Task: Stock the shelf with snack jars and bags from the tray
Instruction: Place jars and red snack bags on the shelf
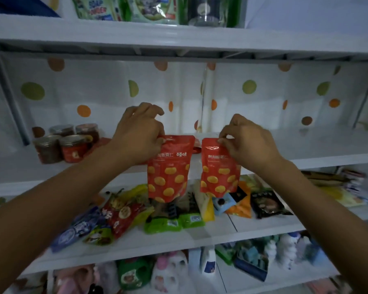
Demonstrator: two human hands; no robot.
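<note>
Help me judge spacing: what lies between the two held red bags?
Head view: nothing between left bag and right bag; the gap shows the white shelf and a red packet's corner behind.

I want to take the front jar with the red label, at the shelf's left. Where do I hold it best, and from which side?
Probably by the lid rim, coming from the front and above. The red-label jar stands upright, another jar sits close on its left and two rear jars stand behind, so its wall has little room for fingers.
</note>
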